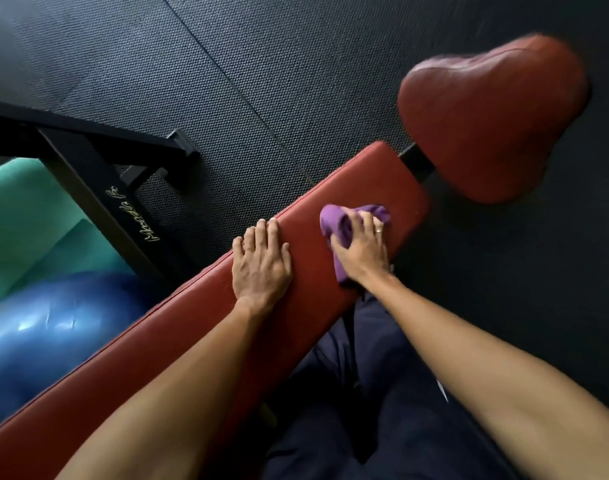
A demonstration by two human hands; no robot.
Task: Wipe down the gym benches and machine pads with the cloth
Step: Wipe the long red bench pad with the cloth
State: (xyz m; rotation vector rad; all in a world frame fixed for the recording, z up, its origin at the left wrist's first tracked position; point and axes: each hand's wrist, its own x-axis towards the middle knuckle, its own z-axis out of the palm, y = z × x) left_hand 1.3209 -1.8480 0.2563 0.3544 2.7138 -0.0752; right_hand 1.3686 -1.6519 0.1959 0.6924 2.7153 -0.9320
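Two things sit at the far left edge: a green mat (26, 216) and, nearer the camera, a shiny blue ball (50, 337). Just right of them a black metal frame (88, 174) with pale script lettering stands on the dark rubber floor (261, 64). A long red bench (178, 327) runs diagonally from the lower left up toward the right. The left hand (260, 263) lies flat on it, palm down, fingers straight, holding nothing. Further right, near the bench's far end, the right hand (363, 249) curls its fingers over a bunched purple cloth (341, 225) and presses it onto the bench top; a ring shows on one finger. Dark trousers (365, 393) show below, beside the bench. Past the bench end, across a small gap, is a blurred red seat pad (490, 119).
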